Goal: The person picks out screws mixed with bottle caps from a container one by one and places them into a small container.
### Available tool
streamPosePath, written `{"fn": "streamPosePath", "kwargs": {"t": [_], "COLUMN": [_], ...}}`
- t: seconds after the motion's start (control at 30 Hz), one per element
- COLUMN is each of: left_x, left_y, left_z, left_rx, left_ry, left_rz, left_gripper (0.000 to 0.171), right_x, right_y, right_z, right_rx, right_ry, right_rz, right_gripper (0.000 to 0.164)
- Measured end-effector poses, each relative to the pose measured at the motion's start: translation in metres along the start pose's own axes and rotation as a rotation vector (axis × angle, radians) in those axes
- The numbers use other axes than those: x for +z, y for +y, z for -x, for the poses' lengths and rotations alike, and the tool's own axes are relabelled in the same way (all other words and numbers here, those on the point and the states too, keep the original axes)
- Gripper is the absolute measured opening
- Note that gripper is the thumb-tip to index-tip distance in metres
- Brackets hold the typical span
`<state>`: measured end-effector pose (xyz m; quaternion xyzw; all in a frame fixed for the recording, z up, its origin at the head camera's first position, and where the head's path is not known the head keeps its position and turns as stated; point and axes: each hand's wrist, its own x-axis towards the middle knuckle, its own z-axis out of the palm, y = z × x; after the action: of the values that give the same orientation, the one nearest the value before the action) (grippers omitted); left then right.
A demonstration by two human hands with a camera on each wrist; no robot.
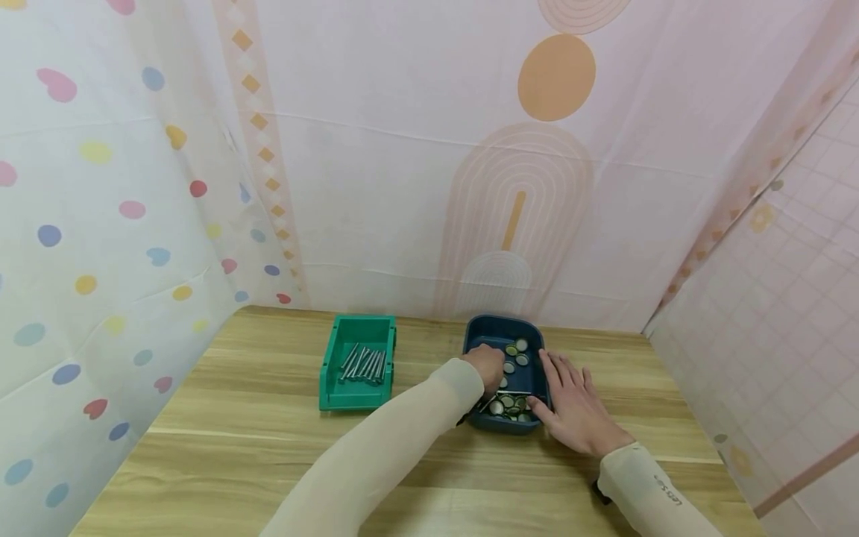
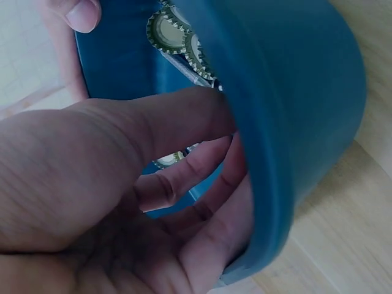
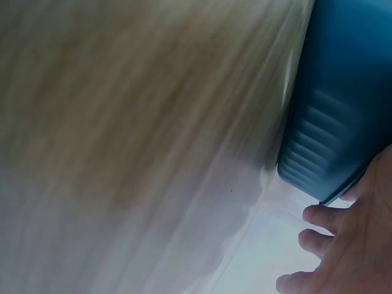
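Note:
A dark blue bin [image 1: 499, 322] holds several metal bottle caps [image 1: 513, 406] and a few long metal screws or nails [image 1: 514, 393]. My left hand [image 1: 486, 367] reaches over the bin's left side, fingers bent down inside. In the left wrist view the bin wall hides its fingertips, so whether they pinch anything cannot be seen; a metal rod [image 2: 188, 70] and caps [image 2: 166, 33] lie near the thumb. My right hand [image 1: 576, 406] rests on the bin's right rim, its fingers extended along the outside and its thumb over the edge.
Left of the blue bin stands a green open-front bin [image 1: 356, 325] with several long metal screws or nails [image 1: 363, 364] lying in it. Both bins are on a wooden table [image 1: 268, 418]. Patterned cloth [image 1: 376, 186] hangs behind the table and at both sides.

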<state>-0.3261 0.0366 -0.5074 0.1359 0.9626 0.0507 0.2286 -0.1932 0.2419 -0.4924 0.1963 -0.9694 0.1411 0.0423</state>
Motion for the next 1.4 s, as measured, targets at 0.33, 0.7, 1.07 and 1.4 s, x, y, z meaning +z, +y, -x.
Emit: {"fn": "streamPosePath", "kwargs": {"t": [0.33,0.7,1.07,1.4], "left_x": [-0.045,-0.056,-0.056,-0.058], "left_y": [0.019,0.015,-0.006,-0.024], "left_z": [0.105,0.128,0.14,0.153], "left_rx": [0.046,0.164,0.271,0.275], "left_ry": [0.073,0.133,0.279,0.302], "left_rz": [0.137,0.256,0.321,0.487], "left_gripper": [0.019,0.056,0.019,0.025], "right_x": [-0.003,-0.004,-0.003,-0.007], "right_y": [0.003,0.007,0.008,0.013], "right_z": [-0.001,0.001,0.004,0.003], "right_rx": [0.002,0.007,0.014,0.02], "right_ry": [-0.004,-0.011,-0.013,0.003], "right_rz": [0.0,0.024,0.023,0.024], "right_gripper": [0.087,0.087,0.087,0.088]}}
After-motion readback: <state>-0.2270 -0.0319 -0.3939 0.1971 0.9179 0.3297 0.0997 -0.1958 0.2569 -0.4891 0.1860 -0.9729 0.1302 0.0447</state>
